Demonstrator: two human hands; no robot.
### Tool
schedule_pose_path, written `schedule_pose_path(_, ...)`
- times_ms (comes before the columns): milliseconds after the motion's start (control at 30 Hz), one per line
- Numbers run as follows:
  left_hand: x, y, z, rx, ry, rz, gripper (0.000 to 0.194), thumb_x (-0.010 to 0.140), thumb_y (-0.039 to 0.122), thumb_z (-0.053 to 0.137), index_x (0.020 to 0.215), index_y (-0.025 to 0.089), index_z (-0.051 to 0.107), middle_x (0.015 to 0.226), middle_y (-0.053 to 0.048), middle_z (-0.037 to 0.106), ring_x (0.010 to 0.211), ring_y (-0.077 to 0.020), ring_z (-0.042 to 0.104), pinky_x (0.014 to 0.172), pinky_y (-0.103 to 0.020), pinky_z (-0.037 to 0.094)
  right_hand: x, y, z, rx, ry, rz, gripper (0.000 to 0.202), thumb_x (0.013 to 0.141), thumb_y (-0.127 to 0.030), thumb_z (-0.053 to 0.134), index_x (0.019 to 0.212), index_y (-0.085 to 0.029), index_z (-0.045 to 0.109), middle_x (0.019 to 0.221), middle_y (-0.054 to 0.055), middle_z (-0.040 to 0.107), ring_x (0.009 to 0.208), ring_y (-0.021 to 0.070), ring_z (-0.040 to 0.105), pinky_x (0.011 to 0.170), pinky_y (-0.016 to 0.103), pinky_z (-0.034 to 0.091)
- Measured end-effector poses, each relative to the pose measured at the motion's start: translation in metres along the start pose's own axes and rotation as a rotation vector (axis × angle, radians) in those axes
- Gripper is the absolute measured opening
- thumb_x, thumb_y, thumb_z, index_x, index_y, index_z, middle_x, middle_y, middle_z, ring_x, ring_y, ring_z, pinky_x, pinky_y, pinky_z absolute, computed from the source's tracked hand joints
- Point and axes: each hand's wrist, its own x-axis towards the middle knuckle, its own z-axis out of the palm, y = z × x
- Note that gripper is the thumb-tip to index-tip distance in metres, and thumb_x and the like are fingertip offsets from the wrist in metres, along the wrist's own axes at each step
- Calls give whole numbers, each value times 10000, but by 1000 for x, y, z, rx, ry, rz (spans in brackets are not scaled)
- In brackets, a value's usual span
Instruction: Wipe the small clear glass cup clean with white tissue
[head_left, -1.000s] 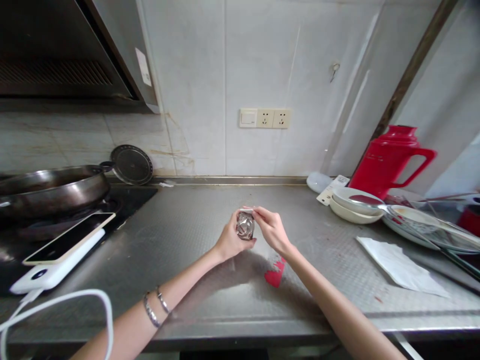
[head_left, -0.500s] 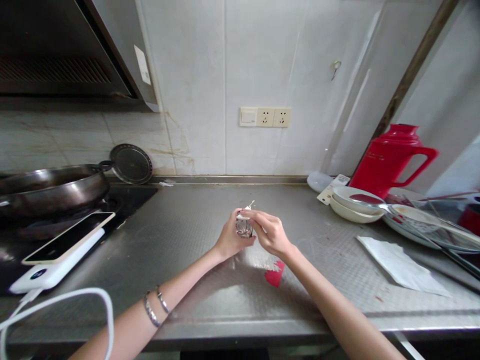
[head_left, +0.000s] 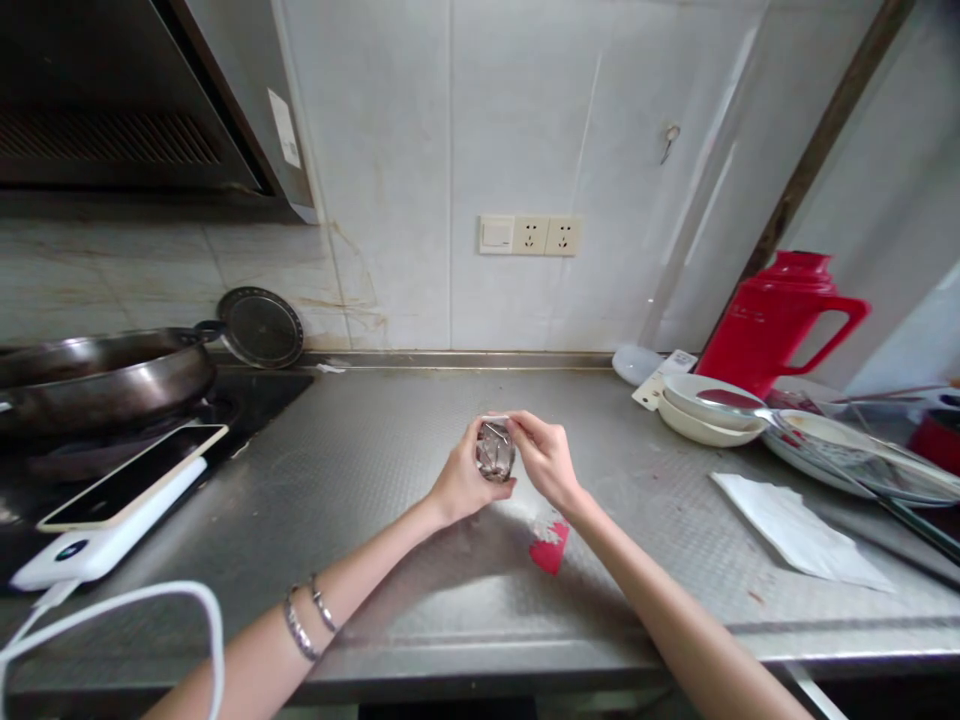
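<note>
Above the middle of the counter, my left hand (head_left: 463,480) is wrapped round a small clear glass jar (head_left: 495,456) with a patterned surface. Its thumb lies below the jar and its fingers go round the far side. My right hand (head_left: 545,455) has its fingertips pinched together at the jar's upper right rim. A thin white strip shows along that rim by the fingertips; what exactly the right fingers grip is hidden. On the counter below the right wrist lies a torn red piece (head_left: 550,547) with a ragged pale edge.
At left, a phone (head_left: 135,475) lies on a white power bank (head_left: 112,540) with a cable, beside a steel pan (head_left: 112,385) on the stove. To the right are a folded white tissue (head_left: 799,530), stacked bowls (head_left: 709,425) and a red thermos (head_left: 776,320).
My right fingers have moved from across the jar's top to its right rim, so more of the jar shows. The small pale bits sticking up above it are no longer visible.
</note>
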Motion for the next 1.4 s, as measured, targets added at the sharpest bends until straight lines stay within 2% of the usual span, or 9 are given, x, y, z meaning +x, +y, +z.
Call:
schedule_pose_path(200,0,4,3,20,52,-72,731,573,147,734,1227,181,408,1036,-55,638,866,-184,621,758,-292,490,-5,0,3,-82,-9,-196,278,922,-221,412,1047,-207,661,973,66,724,875,174,683,762,250,520)
schedule_pose_path(433,0,8,3,-39,61,-60,729,582,205,765,1216,174,406,1087,-85,622,933,-204,618,795,-313,494,-6,1,-3,-251,-127,-523,328,903,-146,392,1165,-178,586,1093,120,687,1083,218,622,890,355,524)
schedule_pose_path(500,-1,7,3,-27,42,-56,736,582,181,752,1228,179,400,1058,-73,631,900,-194,620,777,-304,495,-7,-2,-6,-181,-108,-482,305,912,-169,396,1125,-185,613,1032,101,707,1000,207,658,831,320,539)
schedule_pose_path(567,-2,6,3,0,12,-55,758,582,158,740,1252,191,387,1059,-65,632,891,-190,618,778,-302,493,-7,-5,-8,-80,-7,-339,271,925,-211,412,1047,-193,653,913,71,725,842,183,685,718,267,537)
schedule_pose_path(667,-4,5,4,54,8,-64,819,574,172,758,1292,205,366,1126,-78,614,954,-214,613,843,-334,479,-5,-8,-9,15,171,-111,253,923,-284,453,962,-195,687,771,30,710,646,147,638,577,227,481)
schedule_pose_path(767,-6,5,5,83,37,-74,880,545,181,784,1314,189,357,1212,-111,573,1045,-250,586,911,-363,452,-1,-7,-8,54,223,-17,263,910,-331,478,928,-189,698,695,7,674,588,134,581,528,217,435)
schedule_pose_path(1000,-4,10,4,46,13,-53,750,585,151,735,1263,191,417,1046,-56,631,899,-199,613,790,-301,484,0,-5,-6,28,-26,-74,264,917,-291,455,950,-181,692,739,21,695,633,136,625,579,208,455)
schedule_pose_path(1267,-1,12,9,-117,74,-146,666,556,132,727,1165,191,464,874,-2,633,759,-146,604,646,-226,487,-7,-11,-3,-50,8,-269,276,924,-215,406,1026,-217,662,899,66,726,767,167,681,681,243,517)
schedule_pose_path(1400,2,14,5,-195,101,-267,537,596,223,726,1077,179,492,726,33,567,571,-97,525,435,-171,406,-9,-14,-5,-49,66,-244,237,921,-241,429,924,-194,661,743,37,687,647,142,634,602,221,480)
